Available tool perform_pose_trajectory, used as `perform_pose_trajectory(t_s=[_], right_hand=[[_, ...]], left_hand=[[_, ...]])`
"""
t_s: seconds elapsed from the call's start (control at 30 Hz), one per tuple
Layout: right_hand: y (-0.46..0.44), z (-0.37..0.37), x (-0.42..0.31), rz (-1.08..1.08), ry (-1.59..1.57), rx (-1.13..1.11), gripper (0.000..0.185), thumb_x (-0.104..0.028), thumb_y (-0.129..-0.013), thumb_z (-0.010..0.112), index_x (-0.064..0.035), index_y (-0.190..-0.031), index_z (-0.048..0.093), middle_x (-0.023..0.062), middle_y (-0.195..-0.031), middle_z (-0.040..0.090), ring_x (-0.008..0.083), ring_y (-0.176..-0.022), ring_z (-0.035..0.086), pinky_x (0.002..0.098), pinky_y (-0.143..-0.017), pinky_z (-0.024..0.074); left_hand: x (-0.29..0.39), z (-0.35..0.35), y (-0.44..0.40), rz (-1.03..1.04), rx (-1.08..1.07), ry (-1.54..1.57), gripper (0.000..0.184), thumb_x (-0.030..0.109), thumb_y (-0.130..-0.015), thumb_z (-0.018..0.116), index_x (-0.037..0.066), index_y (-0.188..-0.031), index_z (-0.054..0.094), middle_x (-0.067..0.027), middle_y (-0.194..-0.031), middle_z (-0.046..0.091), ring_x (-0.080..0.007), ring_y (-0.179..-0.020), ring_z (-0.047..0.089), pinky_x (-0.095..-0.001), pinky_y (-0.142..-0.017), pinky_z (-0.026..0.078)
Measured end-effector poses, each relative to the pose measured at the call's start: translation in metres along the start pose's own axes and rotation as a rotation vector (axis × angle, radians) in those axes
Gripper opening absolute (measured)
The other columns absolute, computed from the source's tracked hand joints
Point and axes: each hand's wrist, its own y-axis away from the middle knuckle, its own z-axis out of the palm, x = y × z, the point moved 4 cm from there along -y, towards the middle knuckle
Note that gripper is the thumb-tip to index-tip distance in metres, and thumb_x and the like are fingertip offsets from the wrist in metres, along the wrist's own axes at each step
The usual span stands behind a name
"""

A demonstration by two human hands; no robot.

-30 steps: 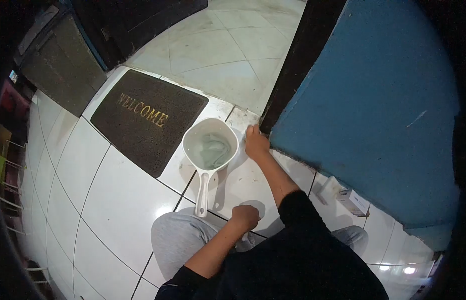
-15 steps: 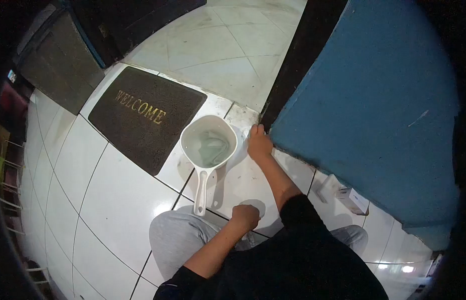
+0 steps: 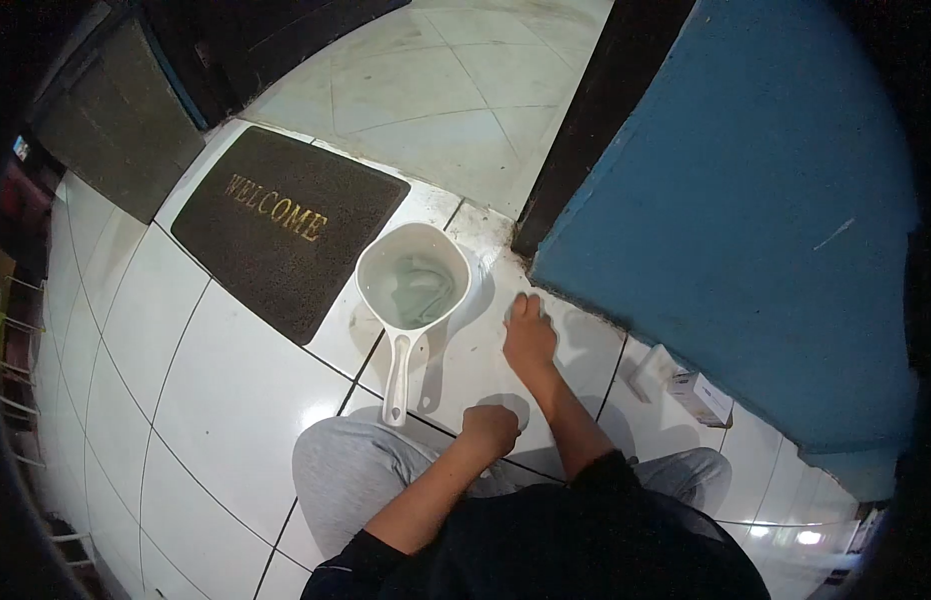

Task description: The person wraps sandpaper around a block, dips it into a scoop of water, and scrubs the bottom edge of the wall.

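My left hand (image 3: 490, 431) is closed in a fist beside my grey-clad knee, its palm side hidden. On the white floor tile near the corner of the blue wall is my right hand (image 3: 531, 335), fingers bent downward; whatever lies under them, if anything, is hidden. A white plastic water dipper (image 3: 398, 347) stands on the tiles to the left of my right hand, its handle pointing toward me. Inside its bowl lies a pale green cloth (image 3: 423, 292), apparently in water. Neither hand touches the dipper.
A dark doormat (image 3: 291, 225) reading WELCOME lies left of the dipper. The blue wall (image 3: 736, 220) and a dark door frame (image 3: 601, 110) bound the right side. A small white box (image 3: 701, 398) sits against the wall's foot. Past the doorway continues a tiled floor (image 3: 426, 85).
My right hand has drawn back toward me from the foot of the door frame. My left hand and the dipper stay in place, while the view shifts slightly.
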Motion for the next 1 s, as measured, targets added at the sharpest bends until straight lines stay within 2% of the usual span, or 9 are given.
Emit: perform_pose_trajectory(t_s=[0.2, 0.33, 0.4, 0.57, 0.67, 0.7, 0.8, 0.87, 1.0], right_hand=[[-0.089, 0.032, -0.014, 0.062, -0.012, 0.013, 0.029, -0.014, -0.075, 0.052, -0.0031, -0.099, 0.038, 0.0116, -0.100, 0.042, 0.0276, -0.074, 0.057, 0.0327, -0.058, 0.0501], [-0.074, 0.025, -0.007, 0.043, -0.080, -0.048, 0.035, -0.015, -0.074, 0.054, -0.0030, -0.102, 0.037, 0.0122, -0.103, 0.041, 0.0277, -0.076, 0.057, 0.0346, -0.060, 0.0495], [-0.035, 0.014, 0.001, -0.022, -0.056, -0.191, 0.047, -0.021, -0.076, 0.052, -0.0003, -0.113, 0.030, 0.0147, -0.109, 0.037, 0.0317, -0.078, 0.057, 0.0366, -0.065, 0.0486], [0.035, -0.013, 0.014, 0.007, -0.177, -0.230, 0.046, -0.018, -0.076, 0.053, -0.0012, -0.113, 0.032, 0.0151, -0.105, 0.038, 0.0316, -0.076, 0.057, 0.0357, -0.062, 0.0488], [0.013, -0.003, 0.007, -0.021, -0.056, -0.084, 0.052, -0.020, -0.073, 0.059, -0.0012, -0.113, 0.032, 0.0143, -0.107, 0.038, 0.0304, -0.077, 0.056, 0.0321, -0.062, 0.0490], [-0.002, 0.005, 0.006, -0.012, -0.096, -0.068, 0.048, -0.019, -0.072, 0.059, -0.0019, -0.110, 0.034, 0.0144, -0.106, 0.040, 0.0297, -0.078, 0.056, 0.0313, -0.061, 0.0492], [-0.050, 0.014, -0.001, 0.030, -0.024, -0.075, 0.043, -0.018, -0.073, 0.057, -0.0033, -0.108, 0.036, 0.0145, -0.105, 0.041, 0.0292, -0.077, 0.057, 0.0313, -0.061, 0.0494], [-0.075, 0.028, -0.002, 0.028, -0.043, -0.097, 0.046, -0.021, -0.076, 0.056, -0.0004, -0.109, 0.032, 0.0174, -0.113, 0.037, 0.0308, -0.079, 0.057, 0.0361, -0.063, 0.0485], [-0.060, 0.022, 0.002, 0.046, -0.060, -0.133, 0.047, -0.022, -0.075, 0.057, -0.0005, -0.109, 0.032, 0.0172, -0.109, 0.038, 0.0311, -0.075, 0.057, 0.0368, -0.062, 0.0488]], left_hand=[[-0.002, -0.003, -0.001, -0.012, -0.026, -0.016, 0.033, 0.035, -0.080, 0.048, 0.005, -0.085, 0.061, -0.0143, -0.086, 0.061, -0.0288, -0.083, 0.059, -0.0395, -0.069, 0.047], [-0.006, -0.001, -0.001, -0.024, -0.051, -0.026, 0.034, 0.035, -0.080, 0.048, 0.004, -0.087, 0.061, -0.0149, -0.088, 0.061, -0.0290, -0.084, 0.059, -0.0399, -0.070, 0.047], [-0.008, 0.002, -0.003, -0.012, -0.037, -0.021, 0.034, 0.035, -0.080, 0.048, 0.004, -0.087, 0.061, -0.0150, -0.088, 0.061, -0.0289, -0.084, 0.059, -0.0399, -0.070, 0.047], [-0.004, 0.002, -0.001, -0.009, 0.022, -0.019, 0.032, 0.034, -0.080, 0.049, 0.004, -0.086, 0.062, -0.0148, -0.087, 0.061, -0.0282, -0.083, 0.059, -0.0390, -0.069, 0.047], [0.000, -0.002, 0.001, -0.007, -0.002, -0.017, 0.031, 0.033, -0.080, 0.049, 0.005, -0.084, 0.062, -0.0148, -0.086, 0.061, -0.0280, -0.082, 0.059, -0.0387, -0.068, 0.048], [0.001, -0.002, 0.001, -0.003, -0.002, -0.020, 0.031, 0.033, -0.080, 0.049, 0.005, -0.084, 0.062, -0.0148, -0.086, 0.061, -0.0280, -0.082, 0.059, -0.0387, -0.068, 0.048], [-0.001, -0.005, 0.002, 0.010, 0.000, -0.041, 0.032, 0.034, -0.080, 0.049, 0.005, -0.085, 0.062, -0.0147, -0.086, 0.061, -0.0280, -0.082, 0.059, -0.0387, -0.068, 0.048], [-0.006, 0.000, -0.001, -0.018, -0.018, -0.048, 0.033, 0.034, -0.080, 0.048, 0.005, -0.086, 0.062, -0.0145, -0.086, 0.061, -0.0283, -0.082, 0.059, -0.0384, -0.068, 0.047], [-0.009, -0.002, 0.000, -0.015, 0.010, -0.041, 0.033, 0.035, -0.080, 0.048, 0.005, -0.085, 0.062, -0.0140, -0.086, 0.061, -0.0283, -0.083, 0.059, -0.0382, -0.069, 0.047]])
